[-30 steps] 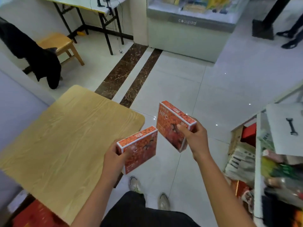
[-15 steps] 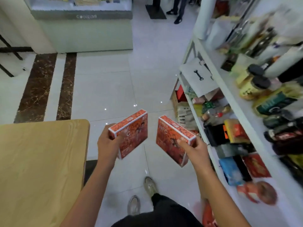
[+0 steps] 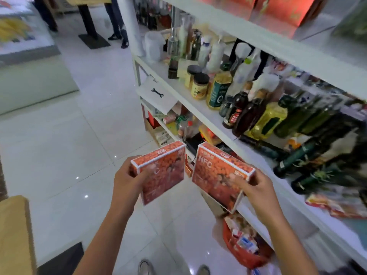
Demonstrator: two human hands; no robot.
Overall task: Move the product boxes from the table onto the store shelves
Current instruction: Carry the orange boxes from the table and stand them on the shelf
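A flat orange-red cardboard product box (image 3: pixel 164 171) in the left hand (image 3: pixel 127 181) grip and a matching box (image 3: pixel 216 175) in the right hand (image 3: pixel 258 187) grip have been carried from the pale wooden worktop (image 3: pixel 14 235), now at 8 o'clock, up to the white store shelves (image 3: pixel 202 114) at 2 o'clock, not yet placed.

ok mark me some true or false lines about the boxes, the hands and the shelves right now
1. The left hand grips the left box and the right hand grips the right box. True.
2. The two boxes are stacked one on the other. False: they are held side by side, with a narrow gap between them.
3. Both boxes rest on a shelf. False: both are held in the air, in front of the shelves.
4. The shelf carries bottles and jars. True.
5. The right box shows the letters NFC. True.
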